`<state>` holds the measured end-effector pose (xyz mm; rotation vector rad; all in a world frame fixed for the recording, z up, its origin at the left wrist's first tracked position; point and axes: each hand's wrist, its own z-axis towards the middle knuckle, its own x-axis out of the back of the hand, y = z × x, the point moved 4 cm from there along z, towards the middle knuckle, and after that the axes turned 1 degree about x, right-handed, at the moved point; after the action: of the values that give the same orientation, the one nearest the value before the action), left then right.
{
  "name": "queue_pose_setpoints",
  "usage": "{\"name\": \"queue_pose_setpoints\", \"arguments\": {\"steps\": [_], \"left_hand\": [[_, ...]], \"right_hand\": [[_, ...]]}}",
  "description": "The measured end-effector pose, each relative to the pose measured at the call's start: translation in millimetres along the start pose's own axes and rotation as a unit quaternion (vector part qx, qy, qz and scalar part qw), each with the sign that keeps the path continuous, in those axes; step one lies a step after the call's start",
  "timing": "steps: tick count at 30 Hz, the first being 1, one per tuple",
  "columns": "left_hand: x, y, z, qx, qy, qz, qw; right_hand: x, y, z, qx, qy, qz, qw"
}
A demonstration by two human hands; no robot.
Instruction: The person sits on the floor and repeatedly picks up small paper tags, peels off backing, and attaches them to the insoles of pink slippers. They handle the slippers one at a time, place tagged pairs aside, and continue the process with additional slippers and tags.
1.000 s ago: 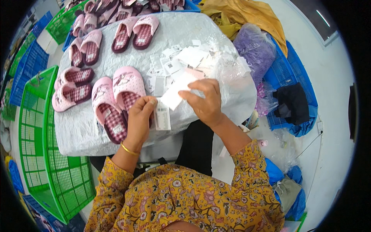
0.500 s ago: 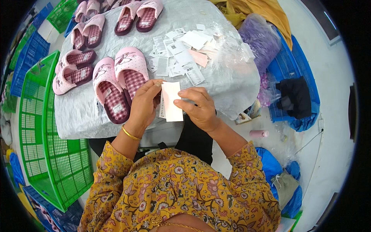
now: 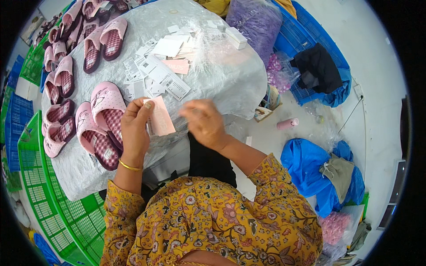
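My left hand (image 3: 136, 133) pinches a pale pink card tag (image 3: 161, 119) upright between thumb and fingers, just above the table's near edge. Beside the card's right edge is my right hand (image 3: 207, 125), raised and smeared by motion, so its grip does not show. A pair of pink slippers (image 3: 107, 98) with checked insoles lies just left of my left hand. Beyond the card, a loose heap of white labels and tags (image 3: 165, 78) spreads over the table, with another pink card (image 3: 176, 66) on it.
Plastic sheeting covers the table (image 3: 226, 84). More slipper pairs (image 3: 104, 40) line its left side. A green crate (image 3: 66, 213) stands at the left, a blue basket (image 3: 306, 95) at the right. Blue bags (image 3: 301, 168) and a pink cylinder (image 3: 287, 123) lie on the floor.
The view has swung right, so the table sits further left. The tag in my left hand now shows its pink face; my right hand has come away from it.
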<state>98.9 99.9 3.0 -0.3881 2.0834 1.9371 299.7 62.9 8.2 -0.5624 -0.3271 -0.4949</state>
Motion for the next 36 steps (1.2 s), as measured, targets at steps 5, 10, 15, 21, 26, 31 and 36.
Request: {"name": "queue_pose_setpoints", "arguments": {"steps": [5,10,15,21,26,31,36], "left_hand": [[-17.3,1.1,48.2,0.015,-0.039,0.023,0.999],[-50.6,-3.2,95.2,0.064,-0.097,-0.032,0.993],[-92.5,-18.7,124.5,0.103,-0.121,-0.045,0.986],[-151.5,-55.1,152.6,0.138,-0.178,-0.058,0.973],[-175.5,-77.7,159.6,0.167,-0.156,-0.048,0.972],[-161.9,-103.2,168.5,0.178,-0.134,-0.020,0.975],[-159.7,-107.5,169.1,0.158,-0.134,0.022,0.978]], "right_hand": [[28.3,59.7,-21.2,-0.120,0.013,-0.112,0.986],[42.2,98.9,-23.0,-0.169,0.019,-0.171,0.970],[67.9,128.6,-33.3,-0.212,0.066,-0.214,0.951],[68.3,151.5,-46.6,-0.338,0.013,-0.144,0.930],[68.1,158.7,-42.2,-0.290,0.022,-0.172,0.941],[65.0,161.4,-41.4,-0.370,0.035,-0.114,0.921],[71.3,165.4,-28.7,-0.394,-0.023,-0.102,0.913]]}}
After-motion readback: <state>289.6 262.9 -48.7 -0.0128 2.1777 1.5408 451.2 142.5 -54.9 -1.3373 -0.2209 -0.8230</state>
